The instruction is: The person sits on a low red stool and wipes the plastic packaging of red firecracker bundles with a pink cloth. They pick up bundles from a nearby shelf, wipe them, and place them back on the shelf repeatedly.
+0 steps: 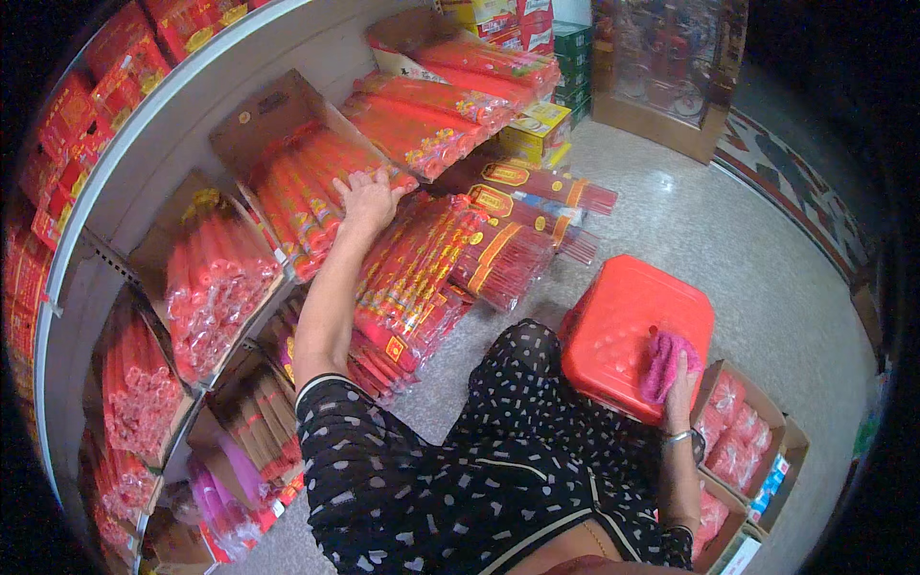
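My left hand (368,200) reaches out with its fingers apart and lies on red plastic-wrapped rolls (302,190) with gold print. These rolls fill an open cardboard box (269,108) on the shelf. A bunched pink cloth (663,365) is in my right hand (683,388), against the top of a red plastic stool (611,338). Below and right of my left hand lie red-and-gold wrapped packs (413,266), beside bundles of thin dark red sticks (503,259), apparently incense.
Clear-wrapped red rolls (219,295) stand in boxes on the left shelves. Cardboard boxes of pink-red bagged goods (737,431) sit on the floor (783,287) right of the stool. A tall boxed item (661,79) and stacked cartons (571,68) are at the back.
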A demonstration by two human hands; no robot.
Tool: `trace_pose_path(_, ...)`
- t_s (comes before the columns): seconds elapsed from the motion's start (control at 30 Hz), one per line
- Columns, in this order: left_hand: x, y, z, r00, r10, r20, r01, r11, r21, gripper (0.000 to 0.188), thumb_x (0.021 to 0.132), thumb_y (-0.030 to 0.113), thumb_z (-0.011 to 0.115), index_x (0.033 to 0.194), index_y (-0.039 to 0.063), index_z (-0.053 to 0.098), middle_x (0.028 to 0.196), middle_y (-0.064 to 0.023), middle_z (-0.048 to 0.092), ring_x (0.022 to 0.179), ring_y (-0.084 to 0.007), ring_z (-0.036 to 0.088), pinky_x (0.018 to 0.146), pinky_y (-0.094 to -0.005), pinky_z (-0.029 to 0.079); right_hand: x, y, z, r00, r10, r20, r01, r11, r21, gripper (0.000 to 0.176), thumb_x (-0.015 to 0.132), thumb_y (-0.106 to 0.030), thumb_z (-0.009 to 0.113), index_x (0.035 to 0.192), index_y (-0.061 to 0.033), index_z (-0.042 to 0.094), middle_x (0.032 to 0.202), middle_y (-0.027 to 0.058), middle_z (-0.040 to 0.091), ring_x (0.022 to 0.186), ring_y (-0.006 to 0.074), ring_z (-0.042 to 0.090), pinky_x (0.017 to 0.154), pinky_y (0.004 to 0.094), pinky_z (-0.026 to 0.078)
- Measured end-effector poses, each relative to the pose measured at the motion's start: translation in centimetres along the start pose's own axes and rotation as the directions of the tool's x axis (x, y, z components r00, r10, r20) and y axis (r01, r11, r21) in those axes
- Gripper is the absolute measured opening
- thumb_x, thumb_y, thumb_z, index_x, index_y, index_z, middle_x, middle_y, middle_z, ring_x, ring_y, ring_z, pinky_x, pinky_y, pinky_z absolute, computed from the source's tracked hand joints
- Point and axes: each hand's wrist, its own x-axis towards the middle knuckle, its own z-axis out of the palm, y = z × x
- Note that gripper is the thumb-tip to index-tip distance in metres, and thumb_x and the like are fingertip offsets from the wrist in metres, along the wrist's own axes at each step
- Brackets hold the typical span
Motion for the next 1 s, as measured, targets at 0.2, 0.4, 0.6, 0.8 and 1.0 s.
trace_pose_path(0.2, 2.8, 0.4, -1.1, 0.965, -0.156, 0.212, 0.162, 0.987, -0.007, 0.072, 0.096, 0.055, 0.039, 0.147, 0.004, 0.031, 0.147, -0.0245, 0.036, 0.138, -0.0413, 0.031, 0.108, -0.0697, 0.012, -0.4, -1.0, 0.6, 0.999, -0.045, 0.017, 0.046, 0.997, -0.064, 0.038, 0.102, -0.029, 0.043, 0.114, 0.0027, 0.061, 0.108, 0.0085, 0.066, 0.097, 0.0173, 0.062, 0.088, 0.0317, 0.049)
trace_pose_path(0.4, 0.0, -0.4, -5.1, 0.962, -0.058, 0.266, 0.064, 0.998, -0.015, 0.084, 0.083, 0.058, 0.06, 0.148, 0.015, 0.031, 0.15, -0.022, 0.033, 0.139, -0.0382, 0.031, 0.109, -0.0686, 0.016, -0.6, -1.0, 0.3, 0.999, -0.046, -0.006, 0.046, 0.999, 0.028, 0.038, 0.102, -0.029, 0.045, 0.113, 0.0027, 0.062, 0.106, 0.0079, 0.066, 0.095, 0.016, 0.061, 0.086, 0.0315, 0.048)
trace_pose_path(0.6, -7.8, -6.9, -6.2, 0.97, -0.183, 0.159, 0.194, 0.979, -0.057, 0.087, 0.075, 0.047, 0.075, 0.148, 0.025, 0.033, 0.153, -0.0235, 0.024, 0.139, -0.0416, 0.03, 0.11, -0.0654, 0.019, -0.5, -1.1, 0.5, 0.997, -0.07, 0.032, 0.071, 0.997, -0.028, 0.038, 0.102, -0.029, 0.046, 0.113, 0.0031, 0.061, 0.106, 0.0073, 0.065, 0.095, 0.0156, 0.06, 0.087, 0.031, 0.048)
trace_pose_path(0.8, -5.4, -9.4, -2.5, 0.993, -0.09, -0.076, 0.052, 0.913, -0.405, 0.075, 0.079, 0.038, 0.074, 0.143, 0.016, 0.042, 0.149, -0.0301, 0.028, 0.137, -0.0429, 0.033, 0.111, -0.0473, 0.032, -0.3, 0.0, 0.4, 0.999, -0.032, 0.018, 0.03, 0.995, 0.093, 0.036, 0.102, -0.028, 0.045, 0.111, 0.0018, 0.062, 0.103, 0.0053, 0.065, 0.094, 0.0143, 0.06, 0.086, 0.03, 0.047)
trace_pose_path(1.0, -2.6, -7.0, -3.9, 0.844, -0.3, -0.445, -0.081, 0.749, -0.658, 0.061, 0.083, 0.031, 0.071, 0.134, 0.005, 0.051, 0.139, -0.0275, 0.044, 0.132, -0.0391, 0.041, 0.107, -0.0436, 0.037, -0.9, -1.1, 0.2, 0.999, -0.052, 0.012, 0.052, 0.997, -0.058, 0.035, 0.102, -0.028, 0.045, 0.112, 0.0015, 0.062, 0.104, 0.0053, 0.065, 0.096, 0.0145, 0.059, 0.086, 0.0298, 0.046)
